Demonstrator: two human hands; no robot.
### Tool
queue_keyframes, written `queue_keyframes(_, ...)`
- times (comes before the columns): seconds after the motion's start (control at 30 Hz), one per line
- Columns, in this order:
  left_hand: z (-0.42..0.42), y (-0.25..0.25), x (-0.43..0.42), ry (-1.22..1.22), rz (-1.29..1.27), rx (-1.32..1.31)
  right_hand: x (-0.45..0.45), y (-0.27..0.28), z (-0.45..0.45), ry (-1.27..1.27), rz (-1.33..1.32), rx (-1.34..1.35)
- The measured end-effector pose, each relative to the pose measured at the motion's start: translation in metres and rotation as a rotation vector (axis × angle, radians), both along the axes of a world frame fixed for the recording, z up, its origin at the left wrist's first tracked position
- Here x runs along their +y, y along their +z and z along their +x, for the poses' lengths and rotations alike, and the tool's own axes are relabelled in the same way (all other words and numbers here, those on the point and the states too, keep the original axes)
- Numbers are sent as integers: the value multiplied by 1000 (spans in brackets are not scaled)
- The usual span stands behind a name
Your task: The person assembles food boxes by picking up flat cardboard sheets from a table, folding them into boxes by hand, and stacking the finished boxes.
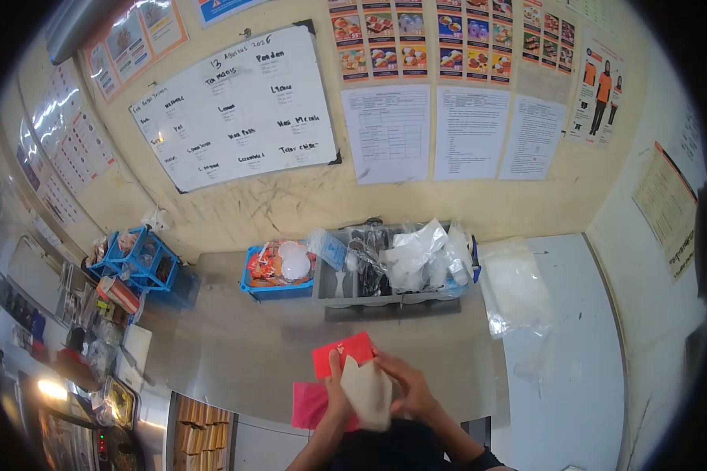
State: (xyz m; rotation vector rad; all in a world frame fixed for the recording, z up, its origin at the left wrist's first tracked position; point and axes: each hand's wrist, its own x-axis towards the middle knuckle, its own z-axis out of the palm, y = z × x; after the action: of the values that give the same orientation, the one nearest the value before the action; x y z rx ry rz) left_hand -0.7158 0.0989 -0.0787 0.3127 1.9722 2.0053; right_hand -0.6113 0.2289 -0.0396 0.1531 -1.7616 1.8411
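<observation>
taking the grey divided tray (353,301) as our centre, we see a blue basket (279,293) at nine o'clock, clear plastic (518,290) at three, a menu poster (380,39) at twelve, and a whiteboard (236,114) between ten and eleven.

The one camera here sits on that person's head, tipped forward and down across the counter (236,337) to the wall (416,204) at twelve o'clock. The left hand (337,392) and right hand (416,392) are close below it, toward six; its wide view has rounded, dark edges.
</observation>
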Motion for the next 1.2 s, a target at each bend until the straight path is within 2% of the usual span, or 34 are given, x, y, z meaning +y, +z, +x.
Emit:
queue_keyframes(0.03, -9, -18, -2, -1, 241, -347, -2, -6, 3, -8, 96, -23)
queue_keyframes(0.07, -17, -36, -3, 83, 470, -697, -6, -18, 8, -53, 384, -73)
queue_keyframes(0.1, -17, -40, -3, 84, 463, -705, -11, -25, 11, -101, 671, -124)
queue_keyframes(0.17, -16, -48, 3, 121, 524, -715, -18, -34, 13, -145, 683, -72)
queue_keyframes(0.27, -20, -57, 6, 108, 553, -682, -29, -18, 14, -163, 667, -216)
queue_keyframes(0.3, -18, -49, 9, 105, 550, -685, -29, -25, 12, -211, 669, -176)
queue_keyframes(0.37, -12, -27, 18, 268, 580, -658, -23, -43, 5, -256, 674, -130)
queue_keyframes(0.4, -13, -38, 10, 268, 580, -655, -14, -57, 4, -313, 649, -170)
queue_keyframes(0.47, -12, -68, -10, -44, 1038, -946, 1, -61, 6, -370, 624, -209)
queue_keyframes(0.5, 0, -42, -20, -268, 727, -941, 13, -51, 3, -398, 661, -292)
queue_keyframes(0.57, 18, 30, -41, -493, 409, -899, 34, -30, -7, -442, 702, -364)
queue_keyframes(0.63, 12, 81, -58, -997, -158, 650, 37, -16, -6, -341, 991, -196)
queue_keyframes(0.67, 2, 98, -50, -996, -165, 632, 32, -14, -6, -328, 981, -206)
queue_keyframes(0.73, -17, 125, -35, -522, -537, 1323, 20, -10, -13, -196, 1030, -92)
queue_keyframes(0.77, -24, 115, -44, -522, -550, 1311, 15, -4, -18, -183, 1021, -95)
queue_keyframes(0.83, -48, 90, -59, -861, -761, 1223, 11, 14, -20, -110, 1104, 40)
queue_keyframes(0.97, -62, 94, -94, -944, -709, 1319, 49, 17, 13, -83, 1171, 37)
queue_keyframes(1.03, -56, 97, -99, -981, -735, 1100, 68, 20, 26, -58, 1079, -143)
queue_keyframes(1.07, -52, 94, -93, -984, -719, 1090, 67, 21, 29, -52, 1086, -159)
queue_keyframes(1.13, -53, 94, -80, -731, -398, 547, 55, 16, 29, -84, 457, -553)
queue_keyframes(1.17, -51, 86, -81, -732, -387, 563, 56, 14, 30, -97, 469, -545)
queue_keyframes(1.2, -41, 68, -91, -672, -176, 218, 54, 9, 34, -77, 300, -550)
